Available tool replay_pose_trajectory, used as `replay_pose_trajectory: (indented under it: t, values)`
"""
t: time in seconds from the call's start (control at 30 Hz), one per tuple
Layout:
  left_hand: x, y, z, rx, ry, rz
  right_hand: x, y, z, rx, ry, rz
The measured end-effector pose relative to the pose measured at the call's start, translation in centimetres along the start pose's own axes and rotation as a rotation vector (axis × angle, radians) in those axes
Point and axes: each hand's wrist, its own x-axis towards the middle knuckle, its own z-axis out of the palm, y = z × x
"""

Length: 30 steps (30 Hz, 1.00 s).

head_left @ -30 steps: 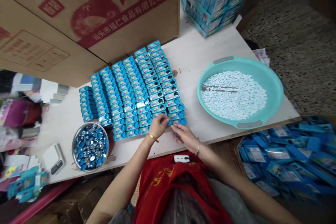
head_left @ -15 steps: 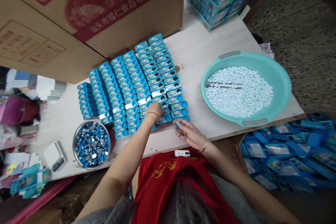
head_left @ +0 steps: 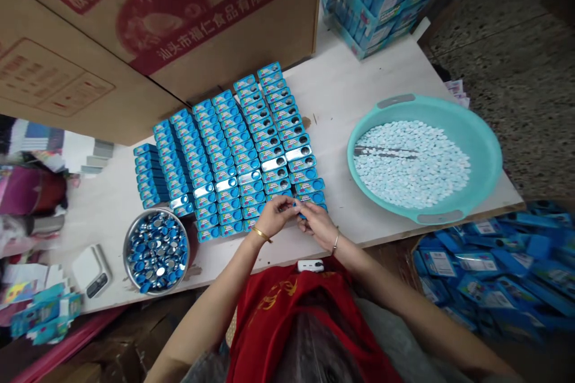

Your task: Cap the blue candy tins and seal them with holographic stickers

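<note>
My left hand, wearing a gold bangle, and my right hand, wearing a thin bracelet, meet at the fingertips over the front of the tin rows. Both are closed in a pinch; a bit of blue shows between them, too small to name. Beneath and behind stand rows of small blue tins on edge. In the two right-hand columns, tins farther back show dark round holes; nearer ones and the columns to the left show blue round caps. A metal bowl holds loose blue-and-silver caps.
A turquoise basin of pale tablets, with a metal tool in it, stands on the right. Large cartons wall the back. Packed blue boxes are stacked behind; more blue boxes lie below the table's right edge. A white device sits left.
My left hand has come off the tins in the right-hand columns and moved right and toward me, to meet my right hand. My right hand has stayed nearly in place; the view shifts slightly.
</note>
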Motion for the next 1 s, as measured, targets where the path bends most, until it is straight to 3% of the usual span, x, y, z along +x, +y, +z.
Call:
replay_pose_trajectory:
  t: [0.1, 0.2, 0.33, 0.5, 0.6, 0.67, 0.73, 0.83, 0.9, 1.0]
  values:
    - [1.9, 0.4, -1.4, 0.049, 0.104, -0.083, 0.0, -0.8, -0.2, 0.148, -0.087, -0.008]
    - [4.3, 1.4, -2.5, 0.397, 0.239, -0.169, 0.1, -1.6, -0.7, 0.213, -0.143, 0.003]
    - [6.9, 2.7, -2.9, 0.808, 0.135, -0.308, 0.4, -2.1, -1.2, 0.178, -0.153, 0.014]
    - [8.6, 2.9, -3.3, 0.964, 0.02, -0.421, 1.0, -1.9, -1.1, 0.071, -0.105, -0.019]
    - [8.2, 2.7, -3.4, 0.963, 0.026, -0.401, 1.3, -1.5, -0.8, -0.046, -0.038, -0.045]
    - [7.1, 2.5, -3.2, 0.877, 0.079, -0.292, 1.7, -1.3, -0.6, -0.108, 0.01, -0.055]
    - [5.6, 2.3, -2.7, 0.659, 0.101, -0.132, 2.0, -1.1, -0.3, -0.137, 0.035, -0.064]
    - [3.4, 1.9, -1.9, 0.33, 0.007, 0.037, 2.3, -1.1, 0.1, -0.152, 0.038, -0.077]
    - [3.0, 1.8, -1.8, 0.253, 0.005, 0.043, 2.3, -1.2, 0.5, -0.131, 0.011, -0.075]
    - [4.4, 2.1, -2.6, 0.305, 0.155, -0.058, 2.0, -1.7, 0.9, 0.03, -0.095, -0.054]
